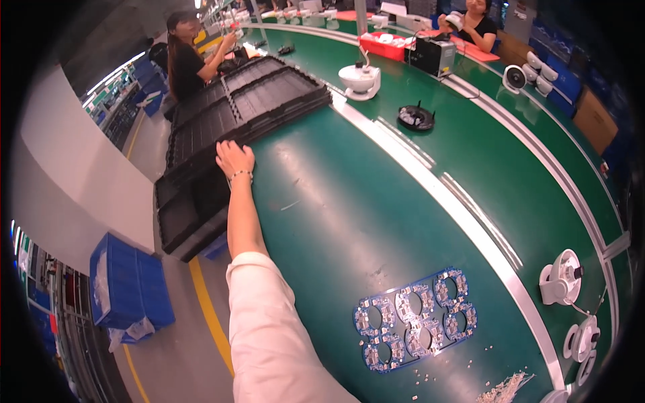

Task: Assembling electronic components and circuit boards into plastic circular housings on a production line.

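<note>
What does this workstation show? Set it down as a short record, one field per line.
Left hand: at the edge of the black trays, back of the hand up; grip unclear
Right hand: out of view
Work surface: green bench
Electronics: blue circuit board panel with six ring shapes
Loose parts: pale wires near the lower edge, small pale pieces around
Beyond the metal rail: white devices, black round part
Floor, left: blue bin
</note>
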### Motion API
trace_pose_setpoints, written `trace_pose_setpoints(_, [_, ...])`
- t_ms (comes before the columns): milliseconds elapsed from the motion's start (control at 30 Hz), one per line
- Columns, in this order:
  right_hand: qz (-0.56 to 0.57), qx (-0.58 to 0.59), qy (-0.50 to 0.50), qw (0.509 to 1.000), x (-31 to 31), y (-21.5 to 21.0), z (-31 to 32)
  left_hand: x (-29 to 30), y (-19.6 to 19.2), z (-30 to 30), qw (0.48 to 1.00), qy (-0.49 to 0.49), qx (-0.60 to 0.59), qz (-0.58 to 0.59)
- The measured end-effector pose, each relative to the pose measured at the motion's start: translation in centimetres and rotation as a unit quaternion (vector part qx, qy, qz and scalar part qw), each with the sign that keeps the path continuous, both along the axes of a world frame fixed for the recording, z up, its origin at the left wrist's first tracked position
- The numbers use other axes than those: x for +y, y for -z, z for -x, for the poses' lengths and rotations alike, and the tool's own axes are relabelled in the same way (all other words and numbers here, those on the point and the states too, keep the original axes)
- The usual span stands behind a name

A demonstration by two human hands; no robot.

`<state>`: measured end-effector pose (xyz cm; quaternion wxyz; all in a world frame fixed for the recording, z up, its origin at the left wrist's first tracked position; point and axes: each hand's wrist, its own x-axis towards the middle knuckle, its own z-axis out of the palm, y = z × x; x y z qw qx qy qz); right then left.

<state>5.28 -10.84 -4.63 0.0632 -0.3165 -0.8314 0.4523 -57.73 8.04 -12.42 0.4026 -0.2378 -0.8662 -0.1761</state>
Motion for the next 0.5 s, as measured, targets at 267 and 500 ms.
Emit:
trace_pose_setpoints(267, [0.011, -0.002, 0.027, 1.0, -0.3, 0.9, 0.0, 0.4, -1.6, -2.8, 0.997, -0.05, -0.037, 0.039])
trace_pose_setpoints(500, [0.023, 0.003, 0.054, 0.998, -0.2, 0.3, 0.0, 0.7, -1.6, -3.0, 0.985, -0.085, -0.129, 0.072])
